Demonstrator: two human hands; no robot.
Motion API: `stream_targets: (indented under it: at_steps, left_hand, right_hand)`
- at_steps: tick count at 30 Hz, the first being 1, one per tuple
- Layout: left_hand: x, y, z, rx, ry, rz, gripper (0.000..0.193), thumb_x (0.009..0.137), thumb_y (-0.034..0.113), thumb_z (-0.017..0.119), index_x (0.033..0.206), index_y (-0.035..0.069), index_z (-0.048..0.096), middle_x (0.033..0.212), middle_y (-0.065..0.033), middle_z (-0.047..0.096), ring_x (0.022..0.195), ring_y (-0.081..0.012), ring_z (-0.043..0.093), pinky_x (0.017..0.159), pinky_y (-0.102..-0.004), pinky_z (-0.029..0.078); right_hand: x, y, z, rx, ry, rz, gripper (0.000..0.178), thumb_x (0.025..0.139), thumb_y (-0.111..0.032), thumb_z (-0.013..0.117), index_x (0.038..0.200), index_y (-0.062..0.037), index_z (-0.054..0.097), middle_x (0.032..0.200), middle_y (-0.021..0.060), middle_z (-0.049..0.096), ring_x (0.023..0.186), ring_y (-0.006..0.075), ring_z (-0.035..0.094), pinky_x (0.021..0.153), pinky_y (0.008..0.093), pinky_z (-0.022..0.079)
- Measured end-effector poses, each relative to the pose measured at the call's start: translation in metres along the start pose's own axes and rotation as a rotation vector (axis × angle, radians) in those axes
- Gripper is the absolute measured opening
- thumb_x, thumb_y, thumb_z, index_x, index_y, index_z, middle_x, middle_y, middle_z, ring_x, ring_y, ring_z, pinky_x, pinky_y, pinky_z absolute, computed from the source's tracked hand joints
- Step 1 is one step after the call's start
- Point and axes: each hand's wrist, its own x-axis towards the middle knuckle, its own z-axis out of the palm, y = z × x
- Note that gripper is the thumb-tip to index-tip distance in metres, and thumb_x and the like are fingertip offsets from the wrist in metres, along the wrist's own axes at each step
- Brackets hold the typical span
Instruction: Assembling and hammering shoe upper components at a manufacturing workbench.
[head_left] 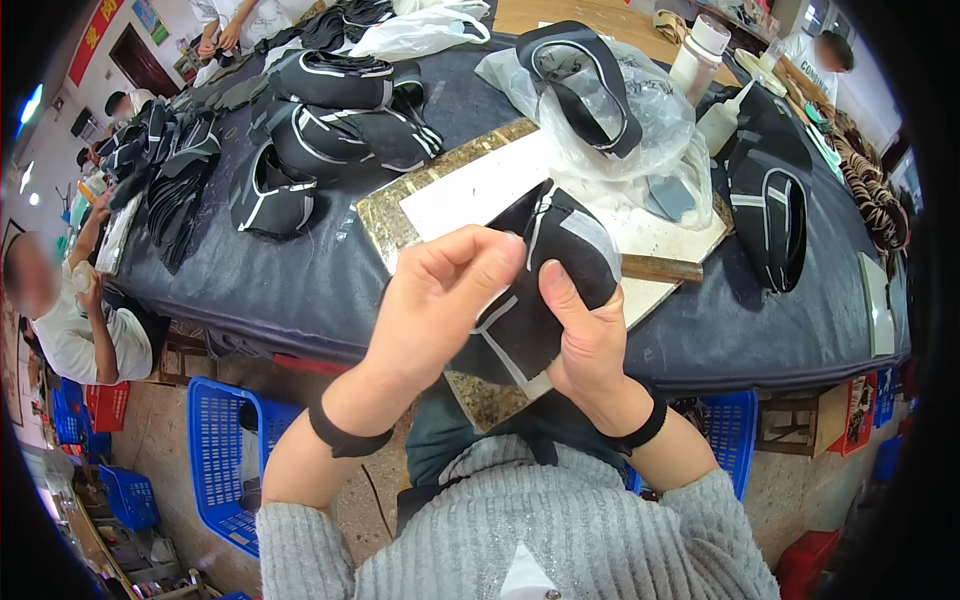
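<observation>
Both my hands are at a black shoe upper (572, 262) with thin white strips, held tilted above the board in front of me. My right hand (590, 335) grips its right side, thumb pressed on the outer face and the other fingers hidden behind. At its left edge my left hand (445, 290) is closed in a pinch, thumb against curled fingers; what lies between the fingertips is too small to make out. Beneath is a white sheet (455, 212) on a brown speckled stone slab (385, 225). A wooden bar (660, 268) lies just right of my right hand.
More black uppers (335, 135) are piled at the far left, and others (768, 215) stand at the right. A clear plastic bag (660, 110), a white bottle (700, 60) and a squeeze bottle (722, 122) are behind the slab. Blue baskets (222, 455) flank me below; a co-worker (90, 310) sits left.
</observation>
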Motion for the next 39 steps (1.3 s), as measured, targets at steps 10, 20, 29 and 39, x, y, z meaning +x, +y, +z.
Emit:
stream_targets:
  at_steps: [10,20,29,39]
  left_hand:
    - [-0.022,-0.007,-0.026,0.619,0.117,0.253,0.004,0.088,0.000,0.057,0.086,0.000,0.054,0.067,-0.0073,0.052,0.058,-0.0140,0.046,0.056,-0.0247,0.040]
    - [-0.045,-0.007,-0.027,0.406,-0.316,-0.030,0.006,0.089,0.003,0.058,0.090,-0.002,0.060,0.077,-0.0018,0.062,0.068,-0.0057,0.053,0.062,-0.0221,0.044]
    - [-0.049,-0.016,-0.030,0.269,-0.281,-0.169,0.006,0.088,0.001,0.057,0.090,-0.003,0.060,0.082,-0.0005,0.062,0.073,-0.0030,0.054,0.064,-0.0188,0.043]
    - [-0.045,-0.027,-0.034,0.305,-0.278,-0.168,0.005,0.089,0.003,0.058,0.090,-0.002,0.060,0.080,0.0009,0.061,0.074,-0.0023,0.053,0.064,-0.0184,0.043]
  right_hand:
    - [0.003,-0.052,-0.035,-0.817,-0.662,0.780,0.019,0.089,-0.019,0.066,0.086,-0.0002,0.067,0.076,0.0039,0.066,0.070,0.0075,0.059,0.062,0.0220,0.047]
    - [0.002,-0.054,-0.024,-1.014,-0.730,0.226,0.013,0.084,-0.009,0.064,0.088,0.0024,0.059,0.082,0.0107,0.061,0.078,0.0183,0.057,0.072,0.0307,0.045]
    - [0.004,-0.040,-0.023,-0.831,-0.571,0.471,0.012,0.087,-0.009,0.060,0.087,0.0026,0.063,0.079,0.0021,0.062,0.075,0.0085,0.055,0.069,0.0241,0.045]
    - [0.010,-0.045,-0.029,-1.048,-0.663,0.344,0.009,0.085,-0.007,0.058,0.085,0.0021,0.060,0.079,0.0080,0.062,0.077,0.0138,0.057,0.070,0.0287,0.045]
